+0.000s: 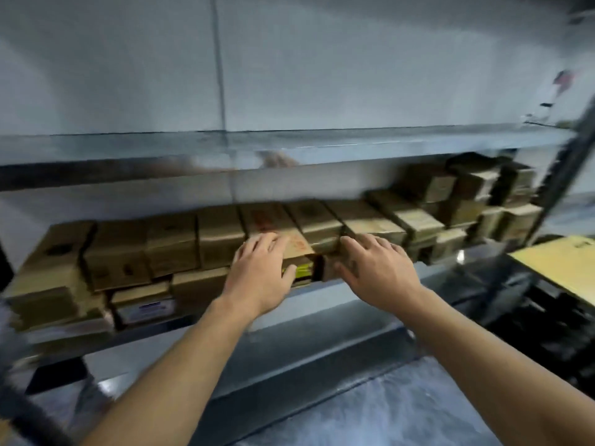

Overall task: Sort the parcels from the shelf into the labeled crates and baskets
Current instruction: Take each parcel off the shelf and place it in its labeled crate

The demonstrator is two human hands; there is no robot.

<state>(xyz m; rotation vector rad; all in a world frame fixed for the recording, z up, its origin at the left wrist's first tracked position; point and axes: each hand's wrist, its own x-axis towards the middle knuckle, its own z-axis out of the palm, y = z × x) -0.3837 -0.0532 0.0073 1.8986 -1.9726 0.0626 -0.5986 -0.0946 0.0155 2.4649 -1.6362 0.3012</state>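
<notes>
Steel shelf (322, 313) is carrying parcel rows, and you are laying your left hand (257, 278), fingers spread flat, on the red-printed parcel (273, 220) while your right hand (376, 268) is reaching loose-fingered just beside it, so gripping and drawing it out is likely coming next.

The parcels (170, 243) along the shelf are plain brown cardboard. The middle parcel (273, 220), under my left grip (257, 272), carries red print on its top and a yellow-green label (302, 271) on its front end. A low parcel (128, 296) at the left shows a white label (145, 310) with a blue band. The shelf boards (322, 146) are dull grey metal, the wall (128, 59) pale blue-grey. The flat cardboard sheet (560, 262) at the right is yellow-tan, the floor (402, 410) mottled grey.
</notes>
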